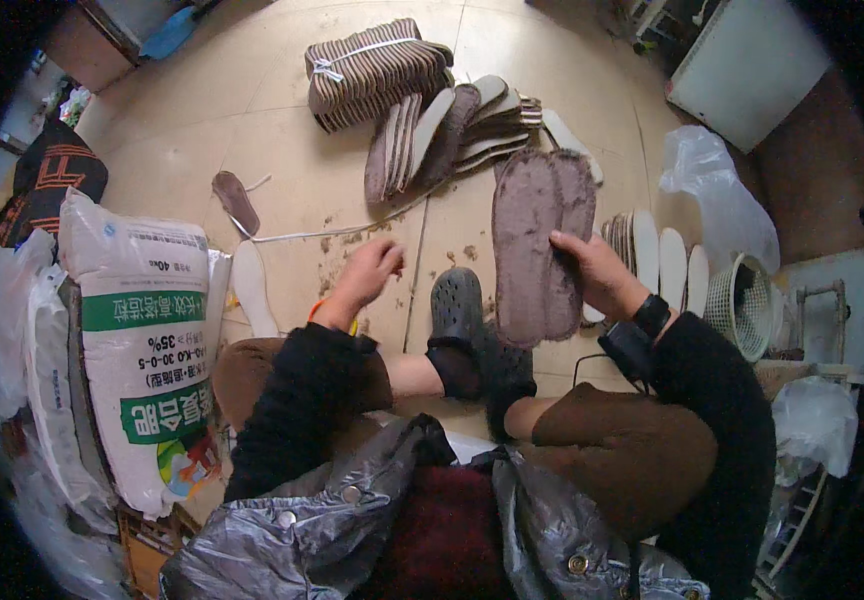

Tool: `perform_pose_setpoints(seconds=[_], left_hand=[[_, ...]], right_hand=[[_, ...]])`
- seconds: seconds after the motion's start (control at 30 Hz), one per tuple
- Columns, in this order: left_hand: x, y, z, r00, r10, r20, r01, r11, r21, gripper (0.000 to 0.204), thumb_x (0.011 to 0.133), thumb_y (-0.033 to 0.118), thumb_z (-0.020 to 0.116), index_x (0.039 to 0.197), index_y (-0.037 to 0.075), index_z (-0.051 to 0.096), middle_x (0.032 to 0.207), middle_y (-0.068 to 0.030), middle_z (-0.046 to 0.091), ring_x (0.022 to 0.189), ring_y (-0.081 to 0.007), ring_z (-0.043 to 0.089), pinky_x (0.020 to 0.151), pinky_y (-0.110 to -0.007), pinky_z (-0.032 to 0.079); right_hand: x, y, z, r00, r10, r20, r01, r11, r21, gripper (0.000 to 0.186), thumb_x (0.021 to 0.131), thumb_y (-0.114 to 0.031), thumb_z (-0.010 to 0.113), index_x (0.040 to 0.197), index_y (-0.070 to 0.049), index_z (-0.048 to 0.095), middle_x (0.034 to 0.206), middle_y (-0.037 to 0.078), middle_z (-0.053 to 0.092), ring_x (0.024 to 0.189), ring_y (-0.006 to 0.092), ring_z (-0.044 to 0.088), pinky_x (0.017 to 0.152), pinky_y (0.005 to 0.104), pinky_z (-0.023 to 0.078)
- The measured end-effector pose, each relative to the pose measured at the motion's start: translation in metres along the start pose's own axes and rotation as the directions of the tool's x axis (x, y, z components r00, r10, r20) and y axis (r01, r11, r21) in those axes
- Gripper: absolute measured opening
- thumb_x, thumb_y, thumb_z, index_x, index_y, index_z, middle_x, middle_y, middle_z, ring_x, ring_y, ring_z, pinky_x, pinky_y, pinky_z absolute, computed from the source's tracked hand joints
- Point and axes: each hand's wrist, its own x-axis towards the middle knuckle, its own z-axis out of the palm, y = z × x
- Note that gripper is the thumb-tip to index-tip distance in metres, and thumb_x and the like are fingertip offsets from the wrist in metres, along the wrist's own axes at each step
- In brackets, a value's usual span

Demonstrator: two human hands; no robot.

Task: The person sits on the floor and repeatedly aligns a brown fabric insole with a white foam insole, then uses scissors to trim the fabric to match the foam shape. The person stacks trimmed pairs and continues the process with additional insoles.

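Right hand (592,272) grips a pair of brown fleecy insoles (542,240), held upright. Left hand (372,268) at nine o'clock of them, fingers curled, holding nothing visible, above the floor (282,160).

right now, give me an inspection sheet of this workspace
surface: tiled floor, brown fluff scattered
job's things: pair of brown fleecy insoles in right hand; tied insole bundle; fanned loose insoles; white insoles
clutter: printed sack, plastic bag, white basket
hands: right grips insoles; left hand loosely curled, holds nothing visible
cables: white cord on floor
surroundings: white cabinet
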Motion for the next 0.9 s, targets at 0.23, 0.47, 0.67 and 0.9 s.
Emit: perform_pose_setpoints(seconds=[0.23,0.47,0.67,0.9], left_hand=[[-0.015,0.101,0.067,0.997,0.039,0.062,-0.002,0.865,-0.501,0.028,0.097,0.027,0.047,0.093,-0.001,0.053,0.082,-0.0071,0.061,0.067,-0.0129,0.056,0.064,-0.027,0.046],[-0.013,0.115,0.082,0.985,0.156,-0.072,-0.172,0.883,-0.437,0.028,0.098,0.028,0.044,0.089,0.003,0.052,0.074,-0.0057,0.052,0.066,-0.0102,0.051,0.059,-0.025,0.043],[-0.027,0.107,0.089,0.999,0.009,-0.040,-0.033,0.749,-0.662,0.026,0.098,0.028,0.045,0.087,0.005,0.049,0.072,-0.0024,0.049,0.063,-0.0090,0.050,0.056,-0.024,0.043],[-0.031,0.105,0.102,0.984,0.048,0.170,0.063,0.805,-0.590,0.028,0.096,0.030,0.049,0.099,0.002,0.054,0.082,-0.0024,0.055,0.069,-0.0089,0.050,0.061,-0.024,0.043]], right_hand=[[-0.008,-0.005,0.008,1.000,0.014,-0.006,-0.014,0.999,0.041,0.036,0.090,-0.019,0.056,0.120,0.000,0.049,0.109,0.009,0.060,0.097,0.0221,0.059,0.087,0.0376,0.048],[-0.006,-0.010,0.004,0.996,-0.024,-0.081,0.029,0.998,0.064,0.032,0.090,-0.018,0.056,0.115,0.001,0.052,0.106,0.010,0.062,0.093,0.0227,0.061,0.085,0.0373,0.049],[-0.006,-0.005,-0.003,0.980,-0.113,-0.163,0.135,0.982,0.134,0.030,0.090,-0.018,0.055,0.114,0.001,0.053,0.105,0.010,0.062,0.091,0.0217,0.062,0.084,0.0380,0.049],[-0.004,0.000,-0.004,0.992,-0.081,-0.099,0.096,0.984,0.153,0.030,0.092,-0.019,0.054,0.114,0.001,0.053,0.104,0.010,0.063,0.091,0.0215,0.061,0.084,0.0374,0.049]])
